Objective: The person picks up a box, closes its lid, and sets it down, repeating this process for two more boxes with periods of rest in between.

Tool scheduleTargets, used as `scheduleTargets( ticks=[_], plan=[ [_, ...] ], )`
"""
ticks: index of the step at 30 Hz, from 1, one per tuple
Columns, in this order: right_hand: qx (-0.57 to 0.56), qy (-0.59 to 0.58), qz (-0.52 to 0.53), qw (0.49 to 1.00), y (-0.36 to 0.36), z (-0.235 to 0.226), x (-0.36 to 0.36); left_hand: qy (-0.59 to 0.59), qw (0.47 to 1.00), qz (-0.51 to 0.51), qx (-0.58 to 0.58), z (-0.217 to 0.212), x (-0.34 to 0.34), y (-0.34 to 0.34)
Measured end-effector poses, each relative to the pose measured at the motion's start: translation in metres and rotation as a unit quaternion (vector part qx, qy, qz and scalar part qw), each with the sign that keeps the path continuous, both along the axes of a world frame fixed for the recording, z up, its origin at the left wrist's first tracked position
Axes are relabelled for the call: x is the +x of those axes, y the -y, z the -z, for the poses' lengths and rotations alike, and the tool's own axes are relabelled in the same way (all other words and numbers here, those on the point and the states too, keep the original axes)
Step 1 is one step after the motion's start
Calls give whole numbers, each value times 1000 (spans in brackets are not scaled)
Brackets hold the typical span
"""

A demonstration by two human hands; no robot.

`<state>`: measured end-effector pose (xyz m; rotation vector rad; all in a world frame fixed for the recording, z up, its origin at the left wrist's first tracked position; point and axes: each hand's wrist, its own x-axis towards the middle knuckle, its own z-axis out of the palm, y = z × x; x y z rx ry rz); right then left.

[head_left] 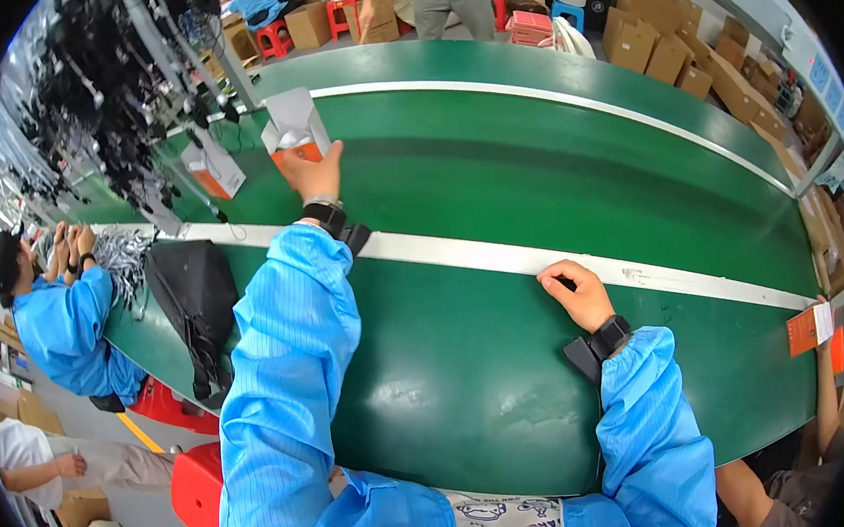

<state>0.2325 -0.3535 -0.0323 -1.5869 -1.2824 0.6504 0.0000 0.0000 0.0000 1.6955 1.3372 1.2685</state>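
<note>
Ahead and to the left, my left hand point(314, 173) is closed on the near side of a small orange and white cardboard box point(293, 111). The box stands with its lid flap up, and something white shows inside. A second orange and white box point(217, 173) is just left of it, also with its top open. My right hand point(580, 296) rests at the white strip point(481, 254) of the green work surface point(450, 370), its fingers curled in and nothing visible in them. Black wrist bands sit on both wrists.
Bundles of cables point(81, 92) hang at the upper left. A black bag point(192, 301) lies on the left, near a co-worker in blue point(59, 317) handling grey cables. At the far right another person's hand holds an orange box point(809, 328). Cartons point(663, 51) are stacked behind.
</note>
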Motion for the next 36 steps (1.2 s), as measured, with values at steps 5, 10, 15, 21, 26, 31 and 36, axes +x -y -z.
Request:
scheduleTargets(
  ticks=[5, 10, 15, 21, 26, 31, 36],
  plan=[
    [21, 39, -4, 999, -1, -7, 1, -61, 966, -250, 39, -18, 5, -7],
    [28, 62, -8, 998, -2, -8, 1, -75, 968, -240, 15, -16, 1, -20],
    [31, 64, -10, 997, -3, -8, 1, -49, 977, -209, 5, -24, -1, -11],
    [18, -1, -9, 1000, 0, -4, 0, 52, 982, 176, -35, -25, 26, 108],
    [65, -9, -31, 997, 13, -15, -10, 41, 956, 288, -35, -22, 34, 236],
    [105, -158, -76, 979, 26, -18, -40, -21, 954, 274, 119, -22, 26, 297],
    [97, -322, -58, 940, 47, -28, -54, 148, 904, 396, -61, -14, 20, 310]
  ],
)
